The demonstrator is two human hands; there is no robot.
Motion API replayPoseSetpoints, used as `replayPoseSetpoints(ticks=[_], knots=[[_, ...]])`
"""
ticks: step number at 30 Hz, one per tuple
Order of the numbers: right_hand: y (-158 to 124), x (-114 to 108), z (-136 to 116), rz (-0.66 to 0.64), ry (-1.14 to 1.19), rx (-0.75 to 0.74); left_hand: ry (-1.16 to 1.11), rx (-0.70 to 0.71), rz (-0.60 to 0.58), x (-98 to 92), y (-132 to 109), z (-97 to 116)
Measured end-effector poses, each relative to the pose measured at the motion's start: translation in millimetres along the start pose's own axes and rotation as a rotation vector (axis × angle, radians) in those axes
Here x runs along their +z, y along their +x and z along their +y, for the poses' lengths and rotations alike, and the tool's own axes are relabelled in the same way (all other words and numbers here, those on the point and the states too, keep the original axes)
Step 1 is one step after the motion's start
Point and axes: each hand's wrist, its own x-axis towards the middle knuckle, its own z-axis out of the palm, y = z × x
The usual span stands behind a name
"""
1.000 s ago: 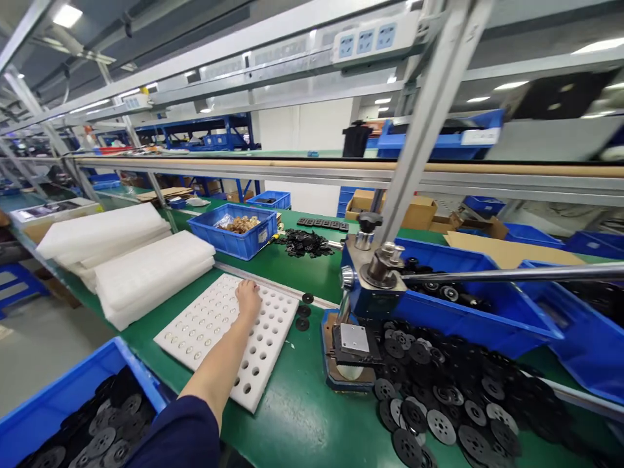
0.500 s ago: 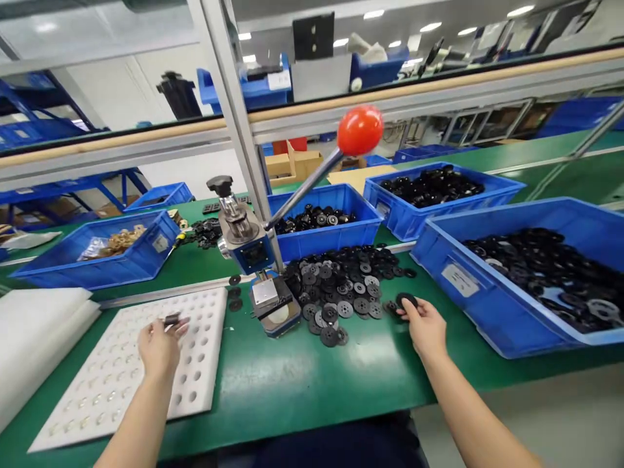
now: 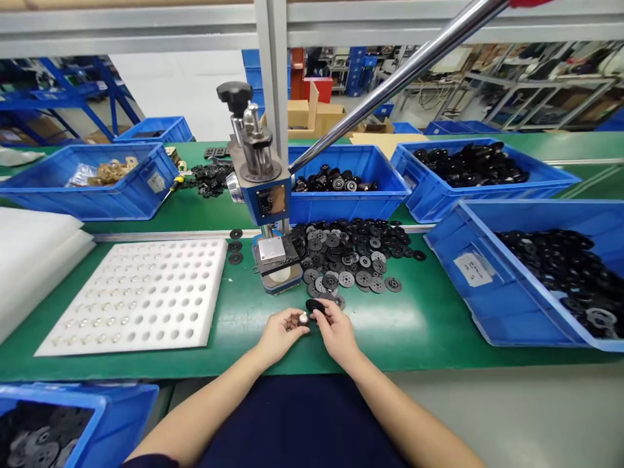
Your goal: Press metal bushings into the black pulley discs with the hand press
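Close together over the front of the green table, my two hands face each other. My left hand (image 3: pixel 283 335) pinches a small cylindrical part (image 3: pixel 303 318) with a pale top and dark body. In my right hand (image 3: pixel 337 330) is a black disc (image 3: pixel 314 305), tilted and right beside the small part; whether the two touch I cannot tell. Just beyond them lies a heap of dark discs (image 3: pixel 346 279). The hand press (image 3: pixel 266 201) stands behind my hands, its metal block (image 3: pixel 272 249) above a round pale base. To the left lies a white foam tray (image 3: pixel 163 286), pale parts in its left holes.
Blue bins of black parts stand at the back (image 3: pixel 348 203) and right (image 3: pixel 480 305). Another bin (image 3: pixel 92 198) holds tan parts; one more (image 3: pixel 124 416) sits low at front left. The press lever (image 3: pixel 390 81) slants up rightward. White foam sheets (image 3: pixel 39 260) lie far left.
My left hand has come right from over the foam tray with the small part. My right hand has moved left from beside the right bin, carrying the disc. The view has tipped down.
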Motion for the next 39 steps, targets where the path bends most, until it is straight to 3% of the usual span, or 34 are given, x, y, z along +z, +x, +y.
replayPoseSetpoints(ticks=[5, 10, 15, 20, 23, 25, 28, 32, 39], knots=[[-3, -1, -5, -0.001, -0.188, -0.305, 0.225, 0.096, 0.036, -0.9, -5, -8], [-4, 0, -2, -0.016, -0.254, -0.537, 0.256, 0.127, 0.015, -4.2, -4, -5], [-7, -2, 0, -0.048, -0.287, -0.585, 0.209, 0.096, 0.011, -3.8, -5, -10], [-16, -6, -7, -0.181, -0.385, -0.634, 0.147, 0.077, 0.033, -2.9, -6, -6], [-9, -16, -12, -0.153, -0.422, -0.678, 0.087, 0.059, 0.03, -2.6, -5, -5], [5, -26, -14, -0.04, -0.475, -0.644, 0.055, 0.049, 0.042, -2.5, -4, -6], [38, -39, -14, 0.13, -0.684, -0.452, 0.053, 0.038, 0.077, -2.6, -4, -5], [76, -43, -14, 0.06, -0.996, -0.256, 0.074, 0.038, 0.107, -3.1, -3, -1], [94, -49, -5, 0.09, -1.048, -0.285, 0.091, 0.037, 0.097, -3.0, -2, 0]])
